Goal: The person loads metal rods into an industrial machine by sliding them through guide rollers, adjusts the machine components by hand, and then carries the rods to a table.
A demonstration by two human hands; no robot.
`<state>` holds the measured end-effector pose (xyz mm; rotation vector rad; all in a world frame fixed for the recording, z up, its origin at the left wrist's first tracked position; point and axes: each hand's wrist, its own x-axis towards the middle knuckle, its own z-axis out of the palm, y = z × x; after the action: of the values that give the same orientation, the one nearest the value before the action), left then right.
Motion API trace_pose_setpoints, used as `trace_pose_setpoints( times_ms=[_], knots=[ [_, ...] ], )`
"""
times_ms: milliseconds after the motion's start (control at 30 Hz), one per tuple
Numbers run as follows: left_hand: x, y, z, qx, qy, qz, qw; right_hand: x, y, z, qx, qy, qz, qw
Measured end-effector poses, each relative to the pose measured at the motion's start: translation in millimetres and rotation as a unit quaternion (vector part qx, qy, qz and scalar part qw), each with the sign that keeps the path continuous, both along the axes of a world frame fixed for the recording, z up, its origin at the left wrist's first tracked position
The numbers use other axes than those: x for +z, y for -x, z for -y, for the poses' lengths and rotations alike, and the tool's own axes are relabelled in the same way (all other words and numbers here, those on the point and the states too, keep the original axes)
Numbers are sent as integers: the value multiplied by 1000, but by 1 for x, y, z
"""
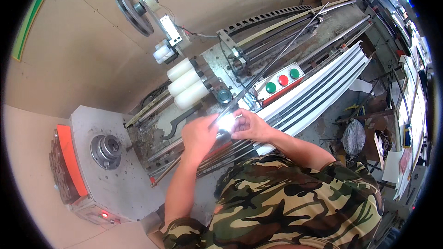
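Observation:
My left hand and my right hand meet at the near side of a long machine bed. Between them is a bright white glare that hides what they hold. The left hand is closed, its fingers mostly out of sight behind its back. My right hand's fingers curl in toward the glare from the other side. A long dark bar slants from the far right down to the hands. Just beyond them is a round dark knob. A hooked dark metal wrench-like piece lies left of them.
White rollers stand on the carriage, with a grooved wheel above. A box with green and red buttons sits to the right, beside long white strips. At left is a grey headstock with a chuck. A plastic-wrapped bundle lies at right.

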<state>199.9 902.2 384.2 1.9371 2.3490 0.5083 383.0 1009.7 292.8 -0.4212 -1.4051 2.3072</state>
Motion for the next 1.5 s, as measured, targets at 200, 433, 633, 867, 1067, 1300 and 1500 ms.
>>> trace_pose_setpoints(
  times_ms=[200,433,633,867,1067,1300,1500],
  knots=[
    [-2,-7,0,-6,45,-98,994,21,13,0,31,-52,98,993],
    [12,5,1,-62,203,136,968,10,13,7,-1,-19,125,992],
    [8,14,13,-12,209,200,957,11,11,7,12,-3,127,992],
    [7,-10,15,-36,163,-67,984,31,10,9,0,-7,143,990],
    [7,19,18,41,318,425,846,21,13,6,27,-29,170,985],
    [-11,4,33,-44,82,-56,994,24,11,4,21,-31,162,986],
    [-21,-18,32,0,78,-153,985,21,25,18,-59,-53,253,964]
  ],
)
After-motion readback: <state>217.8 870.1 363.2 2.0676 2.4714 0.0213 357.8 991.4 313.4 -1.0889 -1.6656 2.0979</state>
